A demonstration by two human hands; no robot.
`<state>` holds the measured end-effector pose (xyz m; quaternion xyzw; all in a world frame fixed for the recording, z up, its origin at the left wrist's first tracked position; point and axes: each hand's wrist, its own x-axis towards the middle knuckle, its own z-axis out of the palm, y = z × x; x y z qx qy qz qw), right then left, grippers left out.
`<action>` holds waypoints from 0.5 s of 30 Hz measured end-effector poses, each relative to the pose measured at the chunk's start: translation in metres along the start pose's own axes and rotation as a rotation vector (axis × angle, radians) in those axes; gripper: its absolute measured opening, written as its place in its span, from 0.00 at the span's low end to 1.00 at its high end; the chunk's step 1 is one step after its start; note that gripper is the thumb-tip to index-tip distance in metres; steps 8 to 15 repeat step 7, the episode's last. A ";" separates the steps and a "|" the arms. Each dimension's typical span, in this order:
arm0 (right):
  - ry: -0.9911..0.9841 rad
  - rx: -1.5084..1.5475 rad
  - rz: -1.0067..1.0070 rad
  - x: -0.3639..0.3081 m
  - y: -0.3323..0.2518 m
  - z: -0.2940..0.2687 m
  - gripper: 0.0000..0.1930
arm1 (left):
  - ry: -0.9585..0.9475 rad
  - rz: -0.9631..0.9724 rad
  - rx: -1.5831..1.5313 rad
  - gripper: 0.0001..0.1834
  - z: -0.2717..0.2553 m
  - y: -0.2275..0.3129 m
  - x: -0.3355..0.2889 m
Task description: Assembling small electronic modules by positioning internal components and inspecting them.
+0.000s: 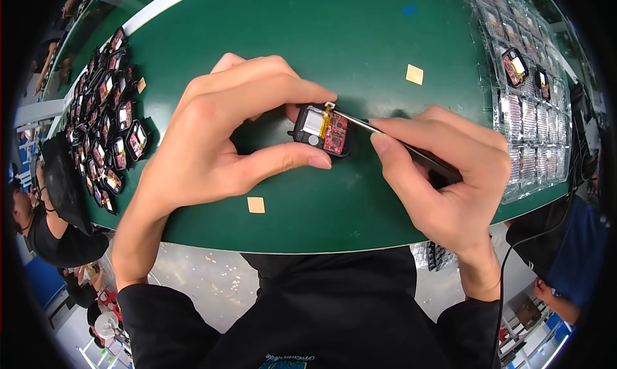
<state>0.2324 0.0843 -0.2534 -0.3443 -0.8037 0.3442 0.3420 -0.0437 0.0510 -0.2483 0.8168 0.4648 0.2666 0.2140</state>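
Observation:
Between the thumb and fingers of my left hand [225, 122] is a small black electronic device housing [344, 145], its inside facing up. A silver battery cell [314, 122] with yellow tape sits in its left half, and a red circuit board [336, 132] fills the right. My right hand [443, 170] grips tweezers [363, 124] like a pen. Their metal tip meets the top edge of the housing, by a small whitish part next to my left index fingertip. Whether the tips pinch that part is too small to tell.
Many similar open housings [103, 122] lie heaped at the left of the green table [360, 41]. On the right are clear plastic trays [530, 122], two housings [515, 68] in them. Small tan paper squares [414, 74] lie about. A black cable [536, 237] hangs at right; other people are nearby.

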 end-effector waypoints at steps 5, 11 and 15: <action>0.070 -0.122 -0.112 -0.003 0.002 0.005 0.14 | 0.029 -0.043 -0.024 0.33 0.001 0.002 0.001; 0.099 -0.140 -0.161 -0.004 0.003 0.007 0.15 | 0.025 -0.038 -0.017 0.33 0.001 0.001 0.000; 0.099 -0.140 -0.161 -0.004 0.003 0.007 0.15 | 0.025 -0.038 -0.017 0.33 0.001 0.001 0.000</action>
